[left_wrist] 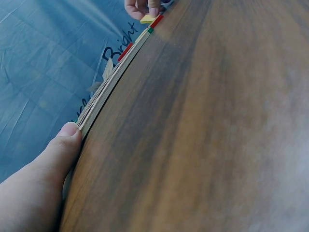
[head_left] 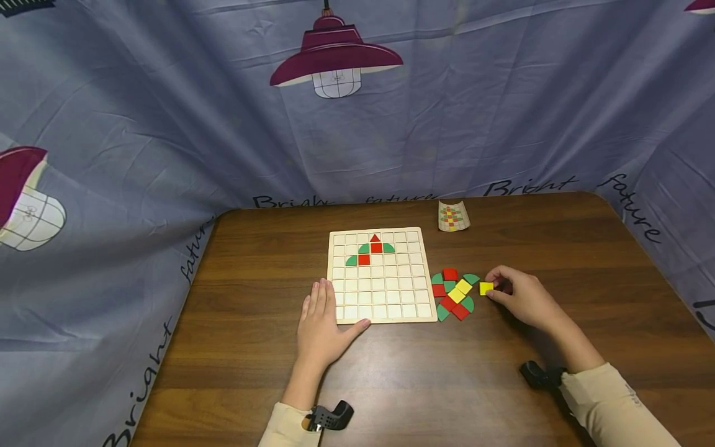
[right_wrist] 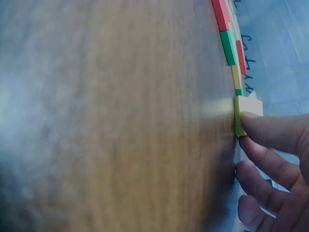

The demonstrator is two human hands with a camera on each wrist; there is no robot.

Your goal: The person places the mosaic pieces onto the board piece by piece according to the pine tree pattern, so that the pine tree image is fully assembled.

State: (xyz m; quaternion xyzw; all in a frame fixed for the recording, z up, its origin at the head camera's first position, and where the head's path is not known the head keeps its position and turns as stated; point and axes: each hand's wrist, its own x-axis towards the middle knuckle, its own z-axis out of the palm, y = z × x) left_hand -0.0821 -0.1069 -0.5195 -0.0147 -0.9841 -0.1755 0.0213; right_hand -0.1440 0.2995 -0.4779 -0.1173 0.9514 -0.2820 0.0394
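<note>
My right hand [head_left: 521, 297] pinches a yellow square tile [head_left: 486, 288] between thumb and fingers, just right of a loose pile of tiles. In the right wrist view the thumb presses on that yellow tile [right_wrist: 248, 108]. My left hand [head_left: 324, 326] lies with straight fingers along the left edge of a pale wooden grid board [head_left: 385, 304], its thumb at the front edge near the corner. Toward the back of the board sit a red triangle [head_left: 375, 238], red squares [head_left: 364, 259] and green quarter-round tiles [head_left: 352, 261]. In the left wrist view the thumb [left_wrist: 67, 140] touches the board's edge.
Between board and right hand lie several red tiles [head_left: 450, 274], green tiles [head_left: 468, 303] and yellow tiles [head_left: 463, 286]. A small pattern card [head_left: 454, 217] with a curled edge stands behind them on the brown wooden table [head_left: 268, 248]. A printed curtain [head_left: 223, 124] hangs behind.
</note>
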